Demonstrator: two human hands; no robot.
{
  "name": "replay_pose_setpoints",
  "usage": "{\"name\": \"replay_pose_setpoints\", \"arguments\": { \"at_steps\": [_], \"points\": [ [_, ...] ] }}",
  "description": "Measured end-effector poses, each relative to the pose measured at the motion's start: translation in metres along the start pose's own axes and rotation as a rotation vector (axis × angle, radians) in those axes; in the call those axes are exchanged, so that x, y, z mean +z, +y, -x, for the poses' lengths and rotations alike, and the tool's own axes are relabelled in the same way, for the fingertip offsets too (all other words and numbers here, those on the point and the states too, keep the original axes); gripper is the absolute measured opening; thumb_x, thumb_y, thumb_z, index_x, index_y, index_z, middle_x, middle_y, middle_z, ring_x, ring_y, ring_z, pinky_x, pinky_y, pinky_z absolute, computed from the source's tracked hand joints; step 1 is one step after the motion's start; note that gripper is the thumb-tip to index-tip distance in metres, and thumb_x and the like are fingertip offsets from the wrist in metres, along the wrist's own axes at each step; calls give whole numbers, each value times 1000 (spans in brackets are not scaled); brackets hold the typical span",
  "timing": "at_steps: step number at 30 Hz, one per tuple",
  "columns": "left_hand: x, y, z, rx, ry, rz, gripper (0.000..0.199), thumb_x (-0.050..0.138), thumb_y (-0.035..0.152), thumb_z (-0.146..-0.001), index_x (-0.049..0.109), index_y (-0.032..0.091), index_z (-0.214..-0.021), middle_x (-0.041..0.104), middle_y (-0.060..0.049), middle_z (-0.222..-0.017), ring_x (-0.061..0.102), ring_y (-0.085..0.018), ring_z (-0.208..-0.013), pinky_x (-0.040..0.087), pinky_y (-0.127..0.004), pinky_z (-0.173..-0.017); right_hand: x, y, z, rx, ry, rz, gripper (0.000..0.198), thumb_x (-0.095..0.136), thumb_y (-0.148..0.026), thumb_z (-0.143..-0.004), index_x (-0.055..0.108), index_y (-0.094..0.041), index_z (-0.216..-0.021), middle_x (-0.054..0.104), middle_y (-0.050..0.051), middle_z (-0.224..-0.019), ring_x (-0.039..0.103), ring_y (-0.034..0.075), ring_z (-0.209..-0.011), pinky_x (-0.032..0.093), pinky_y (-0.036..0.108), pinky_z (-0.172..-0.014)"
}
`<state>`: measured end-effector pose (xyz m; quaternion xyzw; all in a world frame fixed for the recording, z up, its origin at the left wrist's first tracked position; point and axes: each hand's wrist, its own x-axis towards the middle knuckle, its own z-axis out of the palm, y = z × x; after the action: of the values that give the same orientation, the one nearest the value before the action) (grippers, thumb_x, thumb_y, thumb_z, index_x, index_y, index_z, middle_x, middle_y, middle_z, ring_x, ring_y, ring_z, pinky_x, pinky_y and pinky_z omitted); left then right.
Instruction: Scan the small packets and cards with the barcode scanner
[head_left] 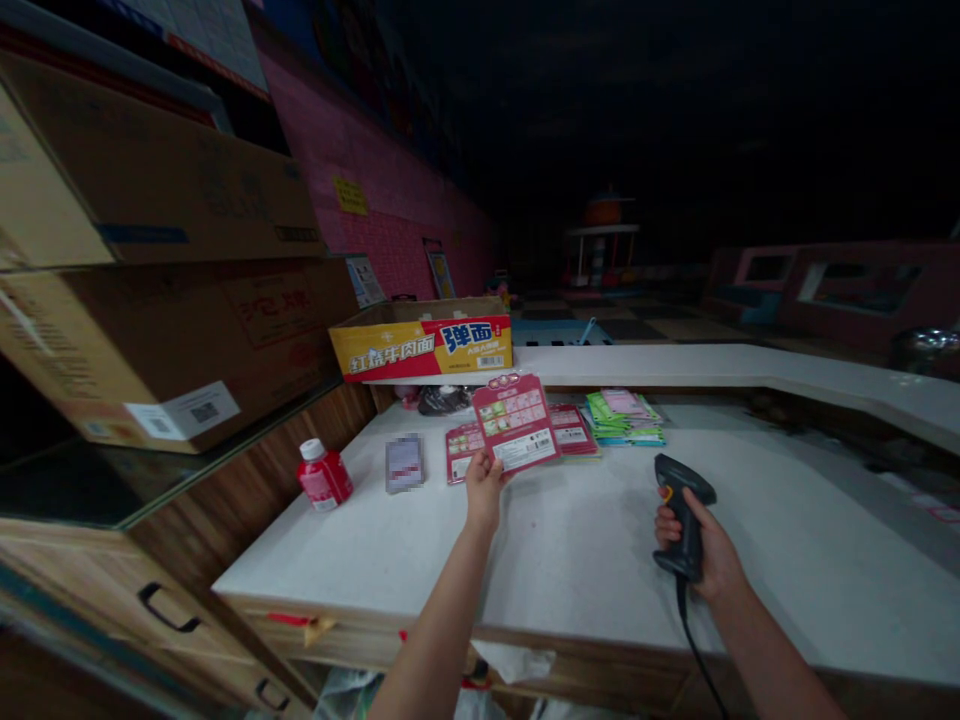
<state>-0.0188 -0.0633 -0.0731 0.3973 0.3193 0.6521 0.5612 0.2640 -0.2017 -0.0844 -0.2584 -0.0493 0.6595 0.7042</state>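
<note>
My left hand (486, 486) pinches the lower edge of a pink printed card pack (516, 422), raised above the white desk with its barcode side toward me. Behind it, more pink packs (571, 430) lie on the desk, partly covered by the held one. In my right hand (709, 545) is a black handheld barcode scanner (681, 515), its head tilted up and its cable hanging over the desk's front edge. My fingers wrap around its handle near the yellow trigger. A pile of green packs (624, 418) lies between the pink packs and the scanner, farther back.
On the left of the white desk (360, 560) stand a red bottle with a white cap (324, 475) and a blurred phone-like object (405, 463). A yellow-and-red open carton (424, 345) sits on the raised ledge (645, 365). Large cardboard boxes (187, 340) are stacked at far left.
</note>
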Motion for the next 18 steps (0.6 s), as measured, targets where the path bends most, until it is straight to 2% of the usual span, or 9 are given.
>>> {"name": "replay_pose_setpoints", "arguments": {
  "at_steps": [3,5,12,18],
  "points": [
    [20,-17,-8,-35,-47,25,47,81,37,-63,61,18,-102,73,-8,-103,70,-22,-92,58,-36,-79,0,0,1,-4,9,10,18,66,-27,-84,57,-18,-96,51,-4,-61,45,7,-44,43,15,-38],
    [25,-29,-13,-40,-73,26,48,82,38,-62,61,18,-101,74,-8,-101,70,-23,-91,57,-38,-80,1,1,2,-19,12,40,21,68,-29,-82,58,-18,-97,52,-4,-60,45,6,-44,43,15,-38],
    [16,-57,-25,54,-156,-19,42,78,39,-68,64,17,-101,74,-9,-100,69,-25,-99,52,-41,-92,7,7,7,-92,50,217,39,78,-38,-74,61,-16,-101,56,-4,-58,47,7,-44,41,16,-39],
    [14,-66,-32,122,-140,-79,40,76,40,-71,65,17,-102,72,-10,-107,67,-24,-103,51,-39,-96,39,26,25,-162,61,609,49,82,-50,-65,60,-19,-96,56,-6,-52,47,9,-39,37,19,-35]
  ]
}}
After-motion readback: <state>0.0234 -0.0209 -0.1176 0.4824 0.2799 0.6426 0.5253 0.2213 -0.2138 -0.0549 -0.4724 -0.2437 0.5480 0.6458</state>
